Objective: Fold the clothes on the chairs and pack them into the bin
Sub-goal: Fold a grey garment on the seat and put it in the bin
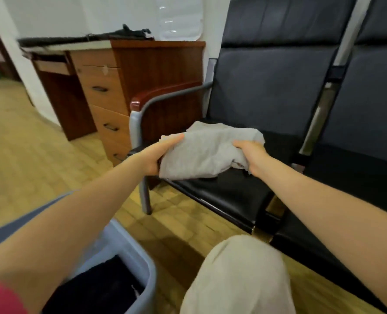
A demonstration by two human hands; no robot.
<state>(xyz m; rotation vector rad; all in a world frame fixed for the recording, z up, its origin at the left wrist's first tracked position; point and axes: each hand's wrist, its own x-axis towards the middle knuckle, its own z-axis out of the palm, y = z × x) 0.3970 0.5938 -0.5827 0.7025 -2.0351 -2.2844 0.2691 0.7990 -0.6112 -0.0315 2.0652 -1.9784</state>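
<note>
A: How far along are you?

B: Partway, by my reading. Your bin [140, 264] sits on the floor at your lower left with dark cloth [102, 288] already in it, so some packing looks done. The grey cloth [206, 152] is the piece in hand now, and it looks roughly folded, bunched at the right end. I see no other clothes on the chairs, though the right chair [369, 109] is cut off by the frame.

A: Where is the cloth exactly?

B: Just above the front of the left chair seat [233, 193], held between your two hands. Whether its underside touches the seat, I can't tell.

A: And the hands?

B: Both arms are stretched forward. Your left hand [158, 155] grips the cloth's left edge, thumb on top, fingers under. Your right hand [251, 157] is curled round the bunched right end.

A: What's left?

B: Likely a tidy of that right end, then carry it down and left into the bin.
</note>
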